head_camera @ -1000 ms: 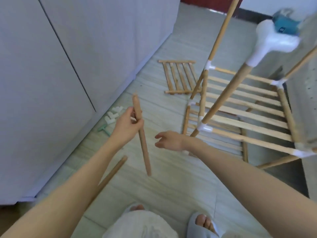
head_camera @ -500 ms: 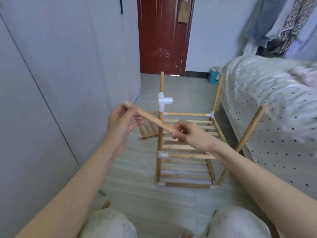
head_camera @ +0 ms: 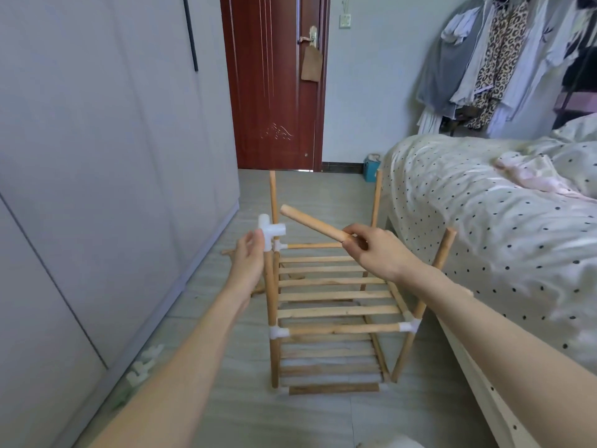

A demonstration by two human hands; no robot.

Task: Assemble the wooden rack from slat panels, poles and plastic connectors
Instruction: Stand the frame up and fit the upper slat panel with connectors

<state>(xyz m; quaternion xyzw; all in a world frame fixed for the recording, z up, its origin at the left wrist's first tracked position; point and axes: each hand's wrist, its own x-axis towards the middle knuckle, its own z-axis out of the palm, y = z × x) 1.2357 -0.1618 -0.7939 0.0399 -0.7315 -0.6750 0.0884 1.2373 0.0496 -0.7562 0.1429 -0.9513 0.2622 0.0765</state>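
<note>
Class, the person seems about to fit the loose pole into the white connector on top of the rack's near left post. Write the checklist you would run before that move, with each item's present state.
1. Right hand grips the loose pole: ok.
2. Left hand steadies the white connector: ok, its fingers touch it.
3. Connector seated on the near left post: ok.
4. Side socket free of any pole: ok.
5. Pole end lined up with the socket: not ok, it sits above it and tilted.
6. Socket depth and fit: cannot tell.
</note>
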